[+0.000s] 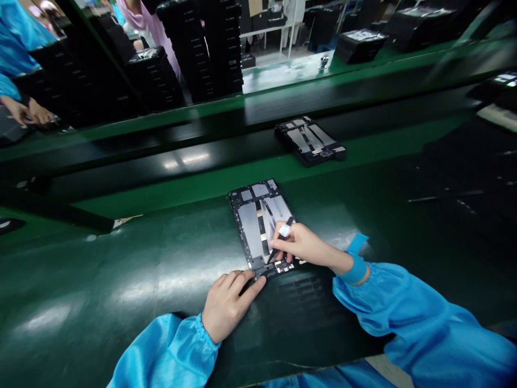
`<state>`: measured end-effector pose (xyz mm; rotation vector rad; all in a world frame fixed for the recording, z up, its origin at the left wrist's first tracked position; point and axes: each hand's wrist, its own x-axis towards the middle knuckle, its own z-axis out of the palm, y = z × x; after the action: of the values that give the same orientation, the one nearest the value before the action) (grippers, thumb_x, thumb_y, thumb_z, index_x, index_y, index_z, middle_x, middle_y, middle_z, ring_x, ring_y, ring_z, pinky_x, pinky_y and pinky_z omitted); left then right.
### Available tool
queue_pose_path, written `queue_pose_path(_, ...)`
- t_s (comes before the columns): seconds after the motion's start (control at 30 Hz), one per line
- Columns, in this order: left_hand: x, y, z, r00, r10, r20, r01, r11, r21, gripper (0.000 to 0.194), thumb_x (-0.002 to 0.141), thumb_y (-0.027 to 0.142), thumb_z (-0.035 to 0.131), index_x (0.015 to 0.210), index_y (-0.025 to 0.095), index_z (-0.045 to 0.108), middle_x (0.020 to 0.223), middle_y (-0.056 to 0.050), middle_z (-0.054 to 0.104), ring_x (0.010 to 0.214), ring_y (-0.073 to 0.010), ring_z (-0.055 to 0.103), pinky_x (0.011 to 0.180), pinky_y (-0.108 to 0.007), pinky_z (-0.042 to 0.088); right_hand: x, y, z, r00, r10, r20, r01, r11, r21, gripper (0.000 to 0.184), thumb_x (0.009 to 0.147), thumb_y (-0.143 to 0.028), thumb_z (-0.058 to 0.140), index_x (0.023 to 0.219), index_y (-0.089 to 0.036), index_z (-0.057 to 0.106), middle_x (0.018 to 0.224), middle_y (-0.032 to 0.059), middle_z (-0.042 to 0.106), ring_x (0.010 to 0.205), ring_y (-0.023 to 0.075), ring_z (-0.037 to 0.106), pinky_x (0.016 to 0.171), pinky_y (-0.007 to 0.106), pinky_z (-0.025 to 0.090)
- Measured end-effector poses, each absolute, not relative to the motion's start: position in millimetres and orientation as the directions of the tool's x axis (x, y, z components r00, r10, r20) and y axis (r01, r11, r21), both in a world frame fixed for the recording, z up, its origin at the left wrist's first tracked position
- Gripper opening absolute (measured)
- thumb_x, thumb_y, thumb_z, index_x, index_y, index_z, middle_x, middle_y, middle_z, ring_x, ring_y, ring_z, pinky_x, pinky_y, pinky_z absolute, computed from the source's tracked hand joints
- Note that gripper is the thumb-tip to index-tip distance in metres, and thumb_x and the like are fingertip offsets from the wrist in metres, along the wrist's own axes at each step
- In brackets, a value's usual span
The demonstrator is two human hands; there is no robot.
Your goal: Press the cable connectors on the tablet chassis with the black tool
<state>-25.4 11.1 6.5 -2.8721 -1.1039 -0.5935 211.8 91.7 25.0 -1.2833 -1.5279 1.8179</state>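
An opened tablet (pixel 248 229) lies on the green bench mat, its silver battery, dark ribbon cables and small boards exposed. My left hand (pixel 228 302) holds its near left corner, with the thumb along the near edge and the fingertips at the side. In my right hand (pixel 297 242) are slim black tweezers (pixel 272 255), pinched and pointing down. Their tip meets the lower part of the tablet, close to the end of a ribbon cable (pixel 262 229). Something white is wrapped round one right finger. A blue strap circles my right wrist.
A second opened tablet (pixel 311 139) rests beyond mine, by the dark conveyor belt (pixel 141 167). Tall stacks of black trays (pixel 202 48) stand behind the belt. At the far left, a co-worker's hands (pixel 30 113) show below blue sleeves. A green post (pixel 56 207) juts in from the left.
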Motion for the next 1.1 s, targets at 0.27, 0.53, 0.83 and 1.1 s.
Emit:
queue_pose_path(0.27,-24,13,5,0.648,0.659,0.383,0.637,-0.744,0.203,0.027,0.094,0.015,0.049,0.118,0.021,0.061,0.106,-0.007,0.059,0.093,-0.0155,0.053,0.077,-0.027,0.044,229,68,23,-0.349,0.911,-0.219,0.345,-0.092,-0.934,0.022,0.086,-0.037,0.061,0.081,-0.016,0.058,0.076,0.0031,0.06,0.069,0.0155,0.062,0.06,0.024,0.047)
queue_pose_path(0.53,-24,14,5,0.628,0.669,0.398,0.631,-0.737,0.242,0.028,0.091,0.012,0.053,0.116,0.02,0.061,0.105,-0.007,0.059,0.096,-0.0164,0.052,0.078,-0.028,0.044,227,71,20,-0.375,0.897,-0.232,0.341,-0.099,-0.935,0.021,0.085,-0.036,0.063,0.08,-0.016,0.058,0.073,0.0023,0.062,0.066,0.0154,0.062,0.058,0.024,0.045)
queue_pose_path(0.83,-23,15,5,0.632,0.662,0.404,0.631,-0.742,0.229,0.024,0.092,0.015,0.052,0.113,0.02,0.063,0.108,-0.008,0.059,0.099,-0.0169,0.053,0.081,-0.029,0.044,228,71,16,-0.354,0.898,-0.263,0.274,-0.17,-0.947,0.023,0.083,-0.037,0.064,0.079,-0.016,0.056,0.073,0.0025,0.062,0.066,0.0159,0.063,0.058,0.024,0.046)
queue_pose_path(1.1,-23,15,4,0.636,0.657,0.403,0.622,-0.747,0.236,0.025,0.091,0.014,0.054,0.114,0.019,0.062,0.109,-0.008,0.059,0.098,-0.018,0.052,0.08,-0.03,0.044,227,71,20,-0.367,0.898,-0.243,0.304,-0.131,-0.944,0.021,0.084,-0.035,0.063,0.079,-0.016,0.057,0.071,0.0016,0.061,0.066,0.0155,0.062,0.058,0.024,0.044)
